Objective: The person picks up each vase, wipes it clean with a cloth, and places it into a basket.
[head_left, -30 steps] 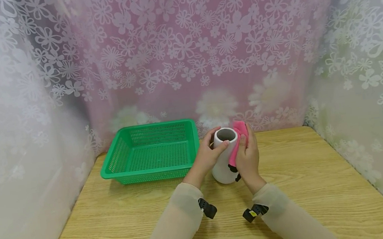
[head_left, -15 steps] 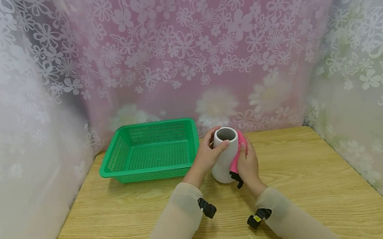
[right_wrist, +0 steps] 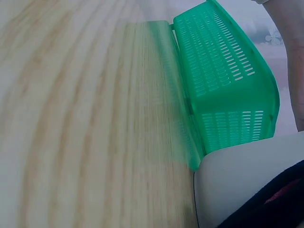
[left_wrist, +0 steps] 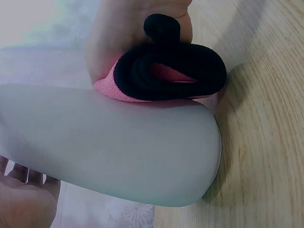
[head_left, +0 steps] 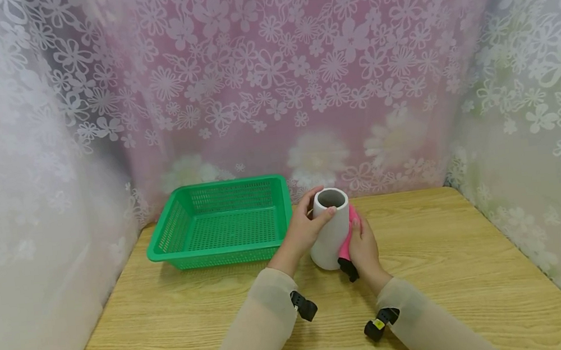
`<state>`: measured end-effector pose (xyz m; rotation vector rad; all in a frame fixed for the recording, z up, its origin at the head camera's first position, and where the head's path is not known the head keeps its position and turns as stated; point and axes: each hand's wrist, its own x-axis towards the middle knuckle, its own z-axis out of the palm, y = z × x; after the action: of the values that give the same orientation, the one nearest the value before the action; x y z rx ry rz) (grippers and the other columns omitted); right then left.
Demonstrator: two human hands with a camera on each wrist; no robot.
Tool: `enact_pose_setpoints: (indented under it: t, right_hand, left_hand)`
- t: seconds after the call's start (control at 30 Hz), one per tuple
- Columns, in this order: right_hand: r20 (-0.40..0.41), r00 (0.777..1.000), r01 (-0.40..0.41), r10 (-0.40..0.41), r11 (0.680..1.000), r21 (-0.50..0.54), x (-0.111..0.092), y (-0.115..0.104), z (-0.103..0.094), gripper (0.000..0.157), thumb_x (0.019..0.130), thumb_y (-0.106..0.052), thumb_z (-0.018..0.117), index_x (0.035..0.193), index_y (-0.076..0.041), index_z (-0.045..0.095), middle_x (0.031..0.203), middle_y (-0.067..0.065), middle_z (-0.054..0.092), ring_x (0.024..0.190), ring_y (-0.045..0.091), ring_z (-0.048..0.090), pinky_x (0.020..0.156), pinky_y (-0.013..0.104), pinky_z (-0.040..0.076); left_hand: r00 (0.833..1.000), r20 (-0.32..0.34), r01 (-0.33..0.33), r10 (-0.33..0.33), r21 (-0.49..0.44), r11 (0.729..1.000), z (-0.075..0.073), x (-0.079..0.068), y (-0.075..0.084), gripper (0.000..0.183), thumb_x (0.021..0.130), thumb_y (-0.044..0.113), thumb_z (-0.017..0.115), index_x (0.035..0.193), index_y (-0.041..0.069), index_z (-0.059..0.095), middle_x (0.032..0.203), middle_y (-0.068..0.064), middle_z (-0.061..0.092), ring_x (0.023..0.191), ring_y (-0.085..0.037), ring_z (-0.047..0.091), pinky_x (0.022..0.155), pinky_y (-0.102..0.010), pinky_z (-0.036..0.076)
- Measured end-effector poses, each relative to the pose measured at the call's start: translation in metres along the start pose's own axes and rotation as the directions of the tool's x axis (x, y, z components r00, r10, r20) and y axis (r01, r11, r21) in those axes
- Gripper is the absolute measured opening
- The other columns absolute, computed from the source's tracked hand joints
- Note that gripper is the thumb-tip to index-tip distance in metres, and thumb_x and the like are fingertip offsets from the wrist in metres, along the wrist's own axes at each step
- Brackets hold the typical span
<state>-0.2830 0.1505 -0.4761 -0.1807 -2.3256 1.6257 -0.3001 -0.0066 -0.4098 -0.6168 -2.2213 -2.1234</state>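
A tall white vase [head_left: 329,243] with a round open top stands on the wooden table, tilted slightly if at all. My left hand [head_left: 302,228] grips it near the rim, thumb in front and fingers behind. On the vase's right side, my right hand [head_left: 365,250] holds a folded pink cloth [head_left: 346,247] with black edging against the wall. The left wrist view shows the rolled black edge of the cloth [left_wrist: 209,66] touching the vase [left_wrist: 109,147]. My right fingertips are hidden behind the cloth and vase.
A green plastic basket [head_left: 222,254] with perforated walls sits left of the vase, close to my left hand. The wooden table [head_left: 429,245] ends at the back against a floral curtain [head_left: 272,85], which also hangs at both sides.
My right hand and the pink cloth have slid down along the vase's right side, towards me. The left hand and the vase have stayed put.
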Motion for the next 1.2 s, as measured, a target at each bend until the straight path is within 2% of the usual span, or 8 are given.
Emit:
enact_pose_setpoints:
  t: [0.13,0.3,0.47,0.63,0.97,1.2]
  right_hand:
    - [0.021,0.998,-0.052,0.052,0.998,-0.02,0.003,0.004,-0.001,0.057,0.111,-0.035,0.026,0.156,0.001,0.028,0.157,0.024,0.033,0.146,0.039,0.028,0.12,0.052,0.02]
    - [0.066,0.991,-0.119,0.118,0.993,0.003,0.005,0.007,-0.001,0.06,0.111,-0.038,0.025,0.156,0.001,0.028,0.157,0.025,0.032,0.146,0.039,0.028,0.12,0.053,0.02]
    - [0.104,0.981,-0.167,0.163,0.985,0.03,0.006,0.007,-0.002,0.057,0.111,-0.034,0.024,0.155,0.003,0.028,0.156,0.026,0.032,0.146,0.039,0.026,0.12,0.052,0.019]
    - [0.138,0.971,-0.204,0.196,0.978,0.044,0.007,0.007,-0.004,0.056,0.112,-0.031,0.024,0.155,0.004,0.027,0.157,0.027,0.03,0.147,0.04,0.022,0.121,0.052,0.017]
    - [0.177,0.947,-0.273,0.267,0.962,0.01,0.01,0.004,-0.009,0.061,0.111,-0.038,0.024,0.156,0.001,0.025,0.159,0.026,0.025,0.149,0.041,0.017,0.121,0.054,0.013]
    - [0.177,0.946,-0.277,0.271,0.961,0.009,0.012,0.004,-0.012,0.059,0.111,-0.037,0.026,0.155,0.001,0.029,0.158,0.027,0.028,0.148,0.041,0.019,0.121,0.054,0.014]
  left_hand:
    - [1.0,-0.001,0.0,0.0,0.001,1.0,0.0,0.0,-0.001,0.058,0.096,0.027,0.069,0.149,0.025,0.046,0.137,-0.003,0.056,0.125,-0.023,0.055,0.103,-0.048,0.046]
    - [1.0,-0.004,-0.01,0.01,0.004,1.0,0.0,0.0,-0.001,0.057,0.097,0.026,0.069,0.149,0.026,0.046,0.137,-0.004,0.056,0.125,-0.023,0.056,0.103,-0.047,0.046]
    - [1.0,-0.003,-0.015,0.015,0.004,1.0,0.0,0.001,-0.003,0.057,0.096,0.026,0.069,0.148,0.025,0.047,0.136,-0.004,0.057,0.124,-0.022,0.056,0.104,-0.046,0.046]
    - [1.0,-0.007,-0.005,0.005,-0.002,1.0,0.0,0.0,-0.001,0.057,0.095,0.027,0.071,0.148,0.027,0.048,0.135,-0.001,0.057,0.124,-0.02,0.056,0.104,-0.046,0.046]
    - [1.0,-0.008,-0.002,0.002,0.002,1.0,0.0,0.0,-0.002,0.059,0.095,0.027,0.072,0.148,0.028,0.048,0.135,0.0,0.057,0.125,-0.02,0.055,0.105,-0.047,0.045]
    - [1.0,-0.009,-0.001,0.001,0.001,1.0,0.0,0.0,-0.001,0.06,0.095,0.027,0.071,0.149,0.025,0.047,0.135,0.0,0.057,0.126,-0.02,0.055,0.105,-0.046,0.045]
